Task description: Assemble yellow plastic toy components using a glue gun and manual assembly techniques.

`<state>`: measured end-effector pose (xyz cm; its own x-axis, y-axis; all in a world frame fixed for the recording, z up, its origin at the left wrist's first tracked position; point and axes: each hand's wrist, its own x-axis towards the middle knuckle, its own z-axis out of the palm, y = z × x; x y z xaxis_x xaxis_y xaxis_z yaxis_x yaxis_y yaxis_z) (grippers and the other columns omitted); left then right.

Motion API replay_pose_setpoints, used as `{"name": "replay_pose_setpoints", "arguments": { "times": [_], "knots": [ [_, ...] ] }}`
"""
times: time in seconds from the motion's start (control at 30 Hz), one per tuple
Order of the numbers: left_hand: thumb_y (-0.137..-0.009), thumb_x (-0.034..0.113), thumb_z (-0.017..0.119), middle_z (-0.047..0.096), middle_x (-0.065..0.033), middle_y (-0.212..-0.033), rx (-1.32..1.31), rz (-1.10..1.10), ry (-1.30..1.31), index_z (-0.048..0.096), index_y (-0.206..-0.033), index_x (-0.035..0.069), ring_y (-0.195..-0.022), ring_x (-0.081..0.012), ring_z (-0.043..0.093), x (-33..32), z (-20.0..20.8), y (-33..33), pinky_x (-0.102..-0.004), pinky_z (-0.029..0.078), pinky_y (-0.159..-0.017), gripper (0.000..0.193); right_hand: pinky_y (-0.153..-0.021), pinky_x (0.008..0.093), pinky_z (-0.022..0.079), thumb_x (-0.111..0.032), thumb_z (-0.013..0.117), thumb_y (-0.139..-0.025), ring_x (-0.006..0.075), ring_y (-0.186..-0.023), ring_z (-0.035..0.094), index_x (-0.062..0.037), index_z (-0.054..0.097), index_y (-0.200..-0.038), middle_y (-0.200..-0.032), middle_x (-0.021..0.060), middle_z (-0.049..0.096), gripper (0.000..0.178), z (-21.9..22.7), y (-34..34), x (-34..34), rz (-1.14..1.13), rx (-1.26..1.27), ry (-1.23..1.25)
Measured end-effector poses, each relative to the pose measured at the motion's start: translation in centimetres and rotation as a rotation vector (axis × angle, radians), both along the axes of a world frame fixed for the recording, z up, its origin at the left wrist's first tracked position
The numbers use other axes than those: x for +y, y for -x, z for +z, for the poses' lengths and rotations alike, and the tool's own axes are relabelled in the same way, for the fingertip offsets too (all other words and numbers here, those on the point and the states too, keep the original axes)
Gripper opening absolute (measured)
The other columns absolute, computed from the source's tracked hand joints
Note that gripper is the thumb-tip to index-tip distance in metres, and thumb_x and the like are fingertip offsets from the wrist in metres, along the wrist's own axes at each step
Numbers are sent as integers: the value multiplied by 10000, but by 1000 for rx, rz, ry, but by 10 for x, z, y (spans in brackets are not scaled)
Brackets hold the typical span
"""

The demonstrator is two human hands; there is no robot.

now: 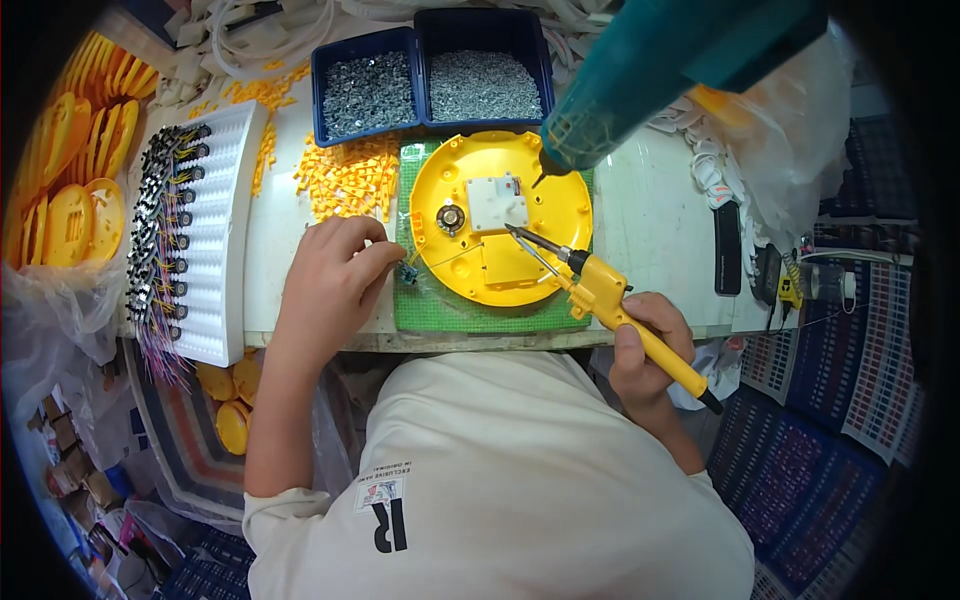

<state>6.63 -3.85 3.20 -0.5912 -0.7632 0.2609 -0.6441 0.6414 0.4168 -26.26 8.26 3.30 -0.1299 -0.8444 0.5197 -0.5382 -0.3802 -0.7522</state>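
Observation:
A round yellow plastic shell (450,276) lies open side up, with a white box-shaped module (497,205) and a small round speaker (451,219) in it. My right hand (648,345) grips a yellow soldering iron (640,335), its tip over the module's lower edge. A thin metal tube runs beside the tip. At the shell's left rim my left hand (345,262) is closed, thumb and fingers pinched together. Just by the fingertips is a small circuit board (406,272), with a thin wire running toward the module. What the pinch holds is hidden.
A teal power screwdriver (640,85) hangs above the shell, which sits on a green mat (430,312). Behind stand two blue bins (365,132) of small metal parts. Leftward are loose yellow pieces (345,175), a white foam tray (225,230) of wired speakers and stacked yellow shells (70,225).

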Motion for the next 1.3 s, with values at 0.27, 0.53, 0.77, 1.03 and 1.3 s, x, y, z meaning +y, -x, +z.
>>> {"name": "replay_pose_setpoints", "arguments": {
  "times": [0.27,0.53,0.77,1.03,1.3],
  "knots": [
    [-780,29,777,667,-68,-1201,-93,117,173,673,-929,91,-1186,-327,602,13,34,-15,-465,457,-1013,191,-649,328,546,-79,722,-865,247,-699,668,14,664,-1044,-864,152,695,211,1,15,6,2,11,19],
    [-801,-6,784,674,-108,-1219,-6,272,175,668,-910,44,-1197,-317,617,12,65,-54,-420,469,-1018,167,-828,326,541,-102,622,-932,213,-907,635,52,607,-1149,-1088,169,648,266,-1,39,26,-50,27,-102],
    [-963,-35,629,708,-178,-1154,1190,130,-645,600,-1030,-1,-1090,-261,695,19,21,10,-407,522,-1027,81,-778,308,543,-108,627,-932,181,-807,646,69,598,-1227,-979,136,659,344,-11,30,29,-101,-71,-108],
    [-807,124,816,650,-21,-874,190,-193,6,702,-959,126,-863,-221,644,41,-3,84,-420,469,-893,189,-689,281,492,-130,652,-918,136,-746,592,91,624,-1292,-865,104,666,435,-5,28,27,-92,-3,-129],
    [-807,159,791,658,19,-927,155,-149,215,710,-930,166,-933,-183,638,42,-33,86,-446,438,-979,147,-713,286,513,-115,654,-925,142,-766,611,72,628,-1273,-878,94,663,396,-3,26,30,-121,-9,-162]
  ]
}}
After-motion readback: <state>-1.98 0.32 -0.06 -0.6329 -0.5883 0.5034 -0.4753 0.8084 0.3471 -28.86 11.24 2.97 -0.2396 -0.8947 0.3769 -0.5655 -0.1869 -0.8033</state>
